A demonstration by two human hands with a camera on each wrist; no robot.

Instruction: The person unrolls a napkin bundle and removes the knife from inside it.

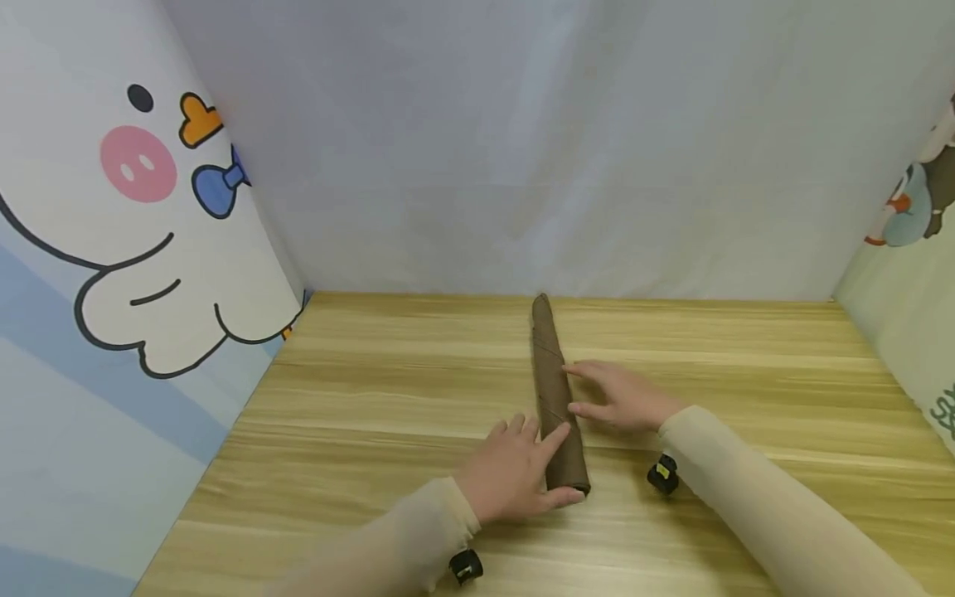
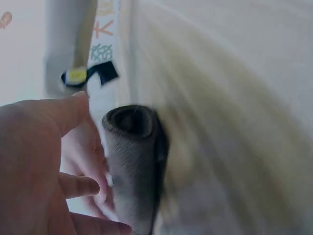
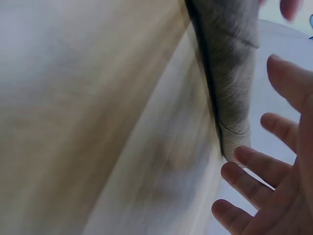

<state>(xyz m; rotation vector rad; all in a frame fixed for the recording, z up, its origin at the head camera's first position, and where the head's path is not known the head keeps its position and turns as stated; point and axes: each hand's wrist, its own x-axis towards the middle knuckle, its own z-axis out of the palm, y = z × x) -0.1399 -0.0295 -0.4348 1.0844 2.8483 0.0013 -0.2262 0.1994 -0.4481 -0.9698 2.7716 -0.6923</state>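
Observation:
A brown cloth rolled into a long, narrow tube [image 1: 550,369] lies on the table, pointing away from me. Its far end tapers, and in the left wrist view the near end of the roll [image 2: 128,166] shows a round hollow opening. My left hand [image 1: 511,473] is at the near end, fingers spread, with the index finger over the cloth and the thumb by the end. Along the right side, my right hand [image 1: 622,398] has thumb and fingertips at the roll's edge. In the right wrist view its fingers [image 3: 264,166] are extended and spread apart beside the cloth.
The wood-grain table [image 1: 358,414] runs back to a pale grey curtain [image 1: 522,166]. A cartoon-printed panel [image 1: 142,290] stands along the left edge, and another printed panel [image 1: 895,290] borders the right. Each wrist carries a small black camera [image 1: 663,474].

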